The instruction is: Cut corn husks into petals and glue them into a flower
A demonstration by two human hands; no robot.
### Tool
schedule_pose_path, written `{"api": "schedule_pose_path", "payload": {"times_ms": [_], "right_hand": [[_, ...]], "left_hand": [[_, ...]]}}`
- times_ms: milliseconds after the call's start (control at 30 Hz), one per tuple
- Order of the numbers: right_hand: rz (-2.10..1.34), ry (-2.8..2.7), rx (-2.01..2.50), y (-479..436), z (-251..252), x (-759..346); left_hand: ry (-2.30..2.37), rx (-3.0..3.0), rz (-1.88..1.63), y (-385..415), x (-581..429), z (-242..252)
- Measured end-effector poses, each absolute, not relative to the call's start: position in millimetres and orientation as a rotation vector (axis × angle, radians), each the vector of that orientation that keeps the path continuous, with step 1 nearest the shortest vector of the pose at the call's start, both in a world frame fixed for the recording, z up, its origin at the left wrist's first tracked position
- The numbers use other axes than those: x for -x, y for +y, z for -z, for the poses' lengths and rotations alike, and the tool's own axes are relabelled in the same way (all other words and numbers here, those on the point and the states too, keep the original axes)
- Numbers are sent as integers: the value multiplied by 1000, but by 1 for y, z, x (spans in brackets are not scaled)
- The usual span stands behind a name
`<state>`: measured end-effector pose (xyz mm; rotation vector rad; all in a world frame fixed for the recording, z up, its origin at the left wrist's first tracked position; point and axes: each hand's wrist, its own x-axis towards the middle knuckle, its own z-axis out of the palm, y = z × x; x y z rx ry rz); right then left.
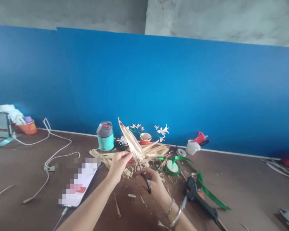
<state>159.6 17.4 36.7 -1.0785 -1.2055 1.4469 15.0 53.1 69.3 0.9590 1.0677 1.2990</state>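
Note:
My left hand (120, 163) pinches the lower end of a dry corn husk (130, 136), which stands up and leans to the left. In my right hand (152, 182) is a pair of scissors with black handles (146, 181), fingers wrapped round the grips. Its blades reach up to the husk's lower edge near my left fingertips; whether they are parted I cannot tell. Behind and below both hands lies a pile of more dry husks (159, 150), with small trimmings scattered on the brown table (98, 215).
Behind stand a teal bottle (106, 141) and a paper cup (145, 138) with white flowers. To the right lie a green ribbon roll (172, 167), white tape (181, 152) and a black glue gun (199, 199). A phone (80, 184) and white cables (48, 160) are at left.

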Motion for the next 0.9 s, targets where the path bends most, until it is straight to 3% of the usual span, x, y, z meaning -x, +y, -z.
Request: {"api": "schedule_pose_path", "payload": {"times_ms": [900], "right_hand": [[-1465,-1251,1132,19,-30,-164]], "left_hand": [[1029,-958,-1274,59,-9,-64]]}}
